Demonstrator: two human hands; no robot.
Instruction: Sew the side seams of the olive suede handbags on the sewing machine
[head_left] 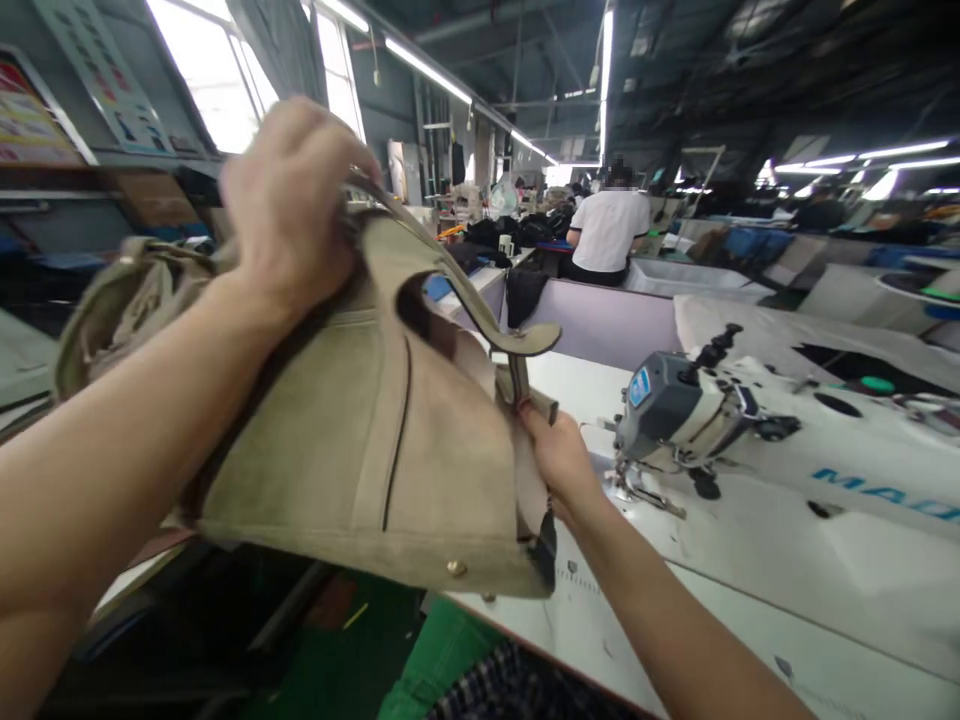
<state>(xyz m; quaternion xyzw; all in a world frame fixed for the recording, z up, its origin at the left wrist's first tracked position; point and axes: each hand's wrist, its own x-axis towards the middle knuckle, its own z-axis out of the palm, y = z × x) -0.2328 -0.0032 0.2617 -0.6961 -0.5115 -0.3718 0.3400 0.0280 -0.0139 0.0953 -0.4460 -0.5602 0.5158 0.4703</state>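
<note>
A left hand [296, 200] is clutching an olive bag [315, 430] near its top while the right hand [559, 455] is gripping its side edge, both holding it beside a white sewing machine [667, 410].

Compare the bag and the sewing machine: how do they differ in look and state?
The bag is olive-tan, while the sewing machine is mostly white with a dark grey end. The bag looks soft; the machine looks rigid. The bag is held by the left hand and the right hand; the machine stands on the white table, untouched. Both show metallic-looking parts: a stud low on the bag, fittings on the machine.
</note>
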